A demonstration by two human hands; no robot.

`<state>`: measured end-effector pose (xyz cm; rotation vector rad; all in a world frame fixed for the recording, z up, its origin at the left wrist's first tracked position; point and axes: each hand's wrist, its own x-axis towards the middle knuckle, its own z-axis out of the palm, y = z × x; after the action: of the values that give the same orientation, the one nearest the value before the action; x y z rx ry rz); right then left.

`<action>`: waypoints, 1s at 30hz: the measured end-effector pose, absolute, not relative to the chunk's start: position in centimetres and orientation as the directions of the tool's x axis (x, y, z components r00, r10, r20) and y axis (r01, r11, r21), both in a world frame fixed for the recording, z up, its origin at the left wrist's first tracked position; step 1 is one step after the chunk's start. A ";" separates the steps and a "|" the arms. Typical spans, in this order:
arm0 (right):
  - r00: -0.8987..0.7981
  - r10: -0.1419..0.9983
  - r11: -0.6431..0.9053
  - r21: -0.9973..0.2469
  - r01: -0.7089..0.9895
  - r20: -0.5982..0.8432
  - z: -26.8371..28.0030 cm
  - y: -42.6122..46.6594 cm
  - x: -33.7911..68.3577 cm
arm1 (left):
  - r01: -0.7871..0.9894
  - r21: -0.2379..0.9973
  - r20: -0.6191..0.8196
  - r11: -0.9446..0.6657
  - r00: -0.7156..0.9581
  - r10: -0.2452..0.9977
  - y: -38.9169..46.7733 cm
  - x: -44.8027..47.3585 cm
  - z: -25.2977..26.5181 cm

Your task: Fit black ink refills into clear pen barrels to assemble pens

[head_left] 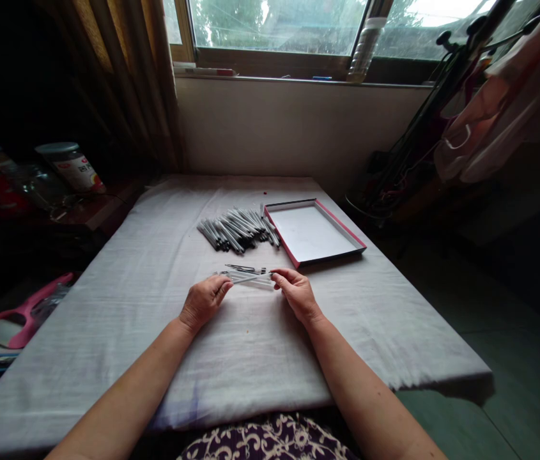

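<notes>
Between my two hands runs a thin, pale pen barrel. The fingers of my left hand pinch its left end. My right hand pinches its other end, where a small dark tip shows at the fingers. Just beyond it lie a few slim dark pen refills and clear tube-like parts on the cloth, partly hidden by the hands. Farther back sits a heap of grey and black pens. To its right is a shallow box lid with a white inside and pink and black edges.
A white cloth covers the table, which ends toward the floor on the right. Jars stand on a dark surface at left, above pink-handled scissors. A bottle stands on the windowsill. Hanging cloth fills the right side.
</notes>
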<state>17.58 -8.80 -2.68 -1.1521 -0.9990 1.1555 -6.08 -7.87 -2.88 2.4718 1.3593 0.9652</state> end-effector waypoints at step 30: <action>0.202 0.935 0.109 -0.779 0.618 0.292 -4.7 -8.8 18.3 | 0.638 0.631 0.246 -0.440 0.373 0.894 -7.3 -6.7 -2.3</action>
<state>18.25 -8.82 -4.68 -1.5982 -1.5057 0.4539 -6.67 -7.31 -2.32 2.2051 1.3260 0.7949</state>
